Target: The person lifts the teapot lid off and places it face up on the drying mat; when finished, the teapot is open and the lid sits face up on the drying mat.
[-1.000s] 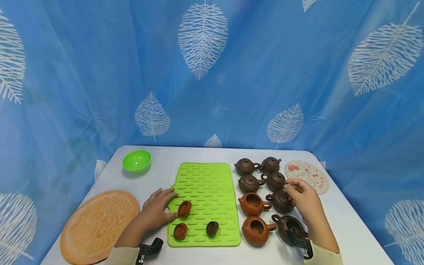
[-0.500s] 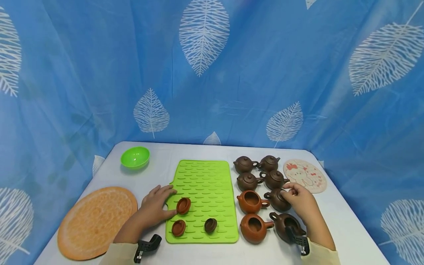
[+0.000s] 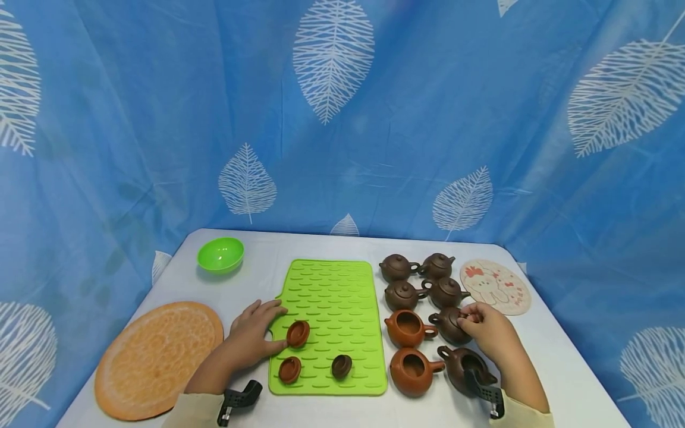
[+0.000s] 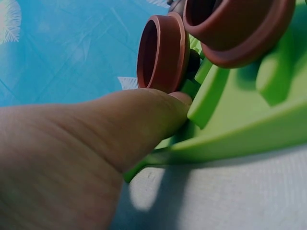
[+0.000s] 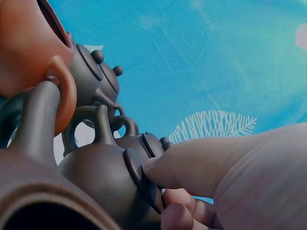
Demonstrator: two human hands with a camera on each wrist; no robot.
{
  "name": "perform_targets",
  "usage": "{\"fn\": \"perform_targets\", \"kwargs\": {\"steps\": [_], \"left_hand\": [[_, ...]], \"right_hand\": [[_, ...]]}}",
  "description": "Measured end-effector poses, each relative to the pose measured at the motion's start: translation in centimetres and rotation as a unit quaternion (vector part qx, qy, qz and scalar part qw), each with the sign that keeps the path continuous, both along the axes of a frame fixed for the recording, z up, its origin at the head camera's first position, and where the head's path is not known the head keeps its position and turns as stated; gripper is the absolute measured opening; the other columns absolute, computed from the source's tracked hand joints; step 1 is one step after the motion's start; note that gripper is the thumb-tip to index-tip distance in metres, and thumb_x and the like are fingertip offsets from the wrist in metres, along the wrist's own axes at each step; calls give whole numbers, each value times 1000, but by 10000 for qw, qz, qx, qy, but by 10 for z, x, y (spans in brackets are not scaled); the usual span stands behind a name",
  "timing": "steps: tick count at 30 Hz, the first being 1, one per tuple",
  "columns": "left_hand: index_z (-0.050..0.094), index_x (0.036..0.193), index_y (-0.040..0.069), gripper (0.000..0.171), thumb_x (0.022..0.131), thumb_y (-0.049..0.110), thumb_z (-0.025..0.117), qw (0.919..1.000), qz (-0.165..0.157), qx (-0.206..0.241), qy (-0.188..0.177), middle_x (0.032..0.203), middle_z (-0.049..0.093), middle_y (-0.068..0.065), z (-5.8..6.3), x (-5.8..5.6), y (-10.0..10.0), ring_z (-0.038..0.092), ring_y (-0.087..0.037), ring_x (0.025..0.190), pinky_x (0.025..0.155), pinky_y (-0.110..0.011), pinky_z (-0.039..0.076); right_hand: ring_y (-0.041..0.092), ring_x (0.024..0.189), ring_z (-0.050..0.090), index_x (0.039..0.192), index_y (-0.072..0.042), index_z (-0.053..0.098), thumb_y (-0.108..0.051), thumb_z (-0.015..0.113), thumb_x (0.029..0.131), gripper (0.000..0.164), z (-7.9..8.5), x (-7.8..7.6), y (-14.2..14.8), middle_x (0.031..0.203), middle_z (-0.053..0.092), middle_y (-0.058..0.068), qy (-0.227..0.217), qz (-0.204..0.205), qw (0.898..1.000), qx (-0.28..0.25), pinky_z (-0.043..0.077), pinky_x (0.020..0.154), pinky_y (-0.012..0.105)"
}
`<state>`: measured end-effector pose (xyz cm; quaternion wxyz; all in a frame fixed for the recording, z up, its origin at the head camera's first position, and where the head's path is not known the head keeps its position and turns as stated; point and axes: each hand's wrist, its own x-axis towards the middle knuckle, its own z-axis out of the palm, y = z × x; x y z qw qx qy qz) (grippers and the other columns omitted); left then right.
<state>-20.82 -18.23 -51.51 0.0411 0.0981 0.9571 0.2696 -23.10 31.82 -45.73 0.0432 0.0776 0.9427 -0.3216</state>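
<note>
My right hand [image 3: 489,330] is at a dark brown teapot [image 3: 447,324] in the right-hand column. In the right wrist view, its thumb presses the teapot's lid [image 5: 136,172] and the other fingers curl beneath, pinching it. The lid's knob is hidden by the hand. My left hand [image 3: 251,333] rests at the left edge of a green mat [image 3: 332,297], fingers spread. Its thumb tip is right at a reddish-brown teapot lid [image 3: 298,334]. Another reddish lid [image 3: 289,370] and a dark brown lid [image 3: 341,366] lie on the mat.
Two lidless reddish teapots [image 3: 408,329] and a lidless dark teapot [image 3: 465,368] stand near my right forearm. Several lidded dark teapots [image 3: 397,268] are behind. A rabbit-patterned round mat [image 3: 497,291], a green bowl [image 3: 220,255] and an orange-brown round mat [image 3: 160,359] lie around the table.
My right hand has come down and slightly nearer, from beside the teapots onto the dark teapot's lid. The left hand has stayed in place. The head view has shifted slightly.
</note>
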Motion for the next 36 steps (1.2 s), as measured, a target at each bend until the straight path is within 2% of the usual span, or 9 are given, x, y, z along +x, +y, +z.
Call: {"fn": "perform_targets", "kwargs": {"steps": [5, 11, 14, 17, 23, 28, 33, 36], "left_hand": [[58, 146, 21, 70, 85, 41, 86, 10000, 28, 2, -1, 165, 42, -7, 0, 1, 0, 23, -52, 155, 116, -80, 20], [58, 146, 21, 69, 86, 40, 86, 10000, 13, 27, 29, 165, 42, -7, 0, 1, 0, 23, -52, 155, 116, -80, 20], [58, 146, 21, 70, 86, 40, 86, 10000, 1, 34, 33, 165, 42, -8, -1, 1, 0, 23, -52, 155, 116, -80, 20], [58, 146, 21, 70, 85, 40, 86, 10000, 5, 35, 48, 165, 42, -8, -2, 1, 0, 23, -52, 154, 116, -80, 20], [58, 147, 21, 69, 86, 40, 86, 10000, 12, -14, 62, 165, 42, -8, -1, 1, 1, 23, -52, 154, 116, -80, 20], [58, 147, 20, 69, 86, 40, 86, 10000, 4, -24, 50, 165, 42, -8, 0, 1, 1, 23, -52, 155, 116, -79, 20], [58, 147, 20, 70, 86, 40, 86, 10000, 1, -53, 8, 165, 42, -8, 1, 1, 1, 23, -52, 154, 116, -79, 21], [58, 147, 20, 70, 86, 40, 86, 10000, -2, -52, 6, 165, 42, -8, 1, 1, 2, 24, -52, 154, 116, -79, 21]], "right_hand": [[24, 87, 54, 116, -5, 64, -23, 65, 102, 23, -1, 1, 0, 93, 61, 7, 23, 17, 10000, -87, 41, 67, 33], [25, 87, 56, 124, -6, 64, -30, 63, 105, 30, -2, 1, 4, 99, 62, 11, 123, -15, 9999, -115, 43, 66, 33], [25, 88, 58, 128, -8, 61, -32, 60, 108, 32, -4, 2, 4, 104, 64, 13, 194, -168, 9988, -414, 44, 67, 33], [23, 85, 60, 131, -9, 56, -31, 57, 110, 31, -6, 1, 1, 104, 67, 13, 367, -390, 9941, -943, 48, 65, 33], [12, 74, 59, 134, -3, 46, -22, 49, 112, 29, -9, -1, -3, 97, 69, 7, 630, -744, 9726, -2111, 53, 60, 28], [6, 73, 58, 134, 0, 44, -14, 46, 112, 26, -9, -4, -2, 97, 70, -3, 567, -796, 9542, -2828, 51, 60, 21], [2, 71, 53, 133, -5, 44, -11, 49, 111, 24, -6, -3, -4, 96, 72, -9, 331, -681, 9164, -3930, 46, 56, 14], [2, 70, 52, 132, -7, 45, -12, 53, 110, 23, -6, -2, -6, 95, 73, -9, 274, -626, 9014, -4275, 44, 55, 13]]}}
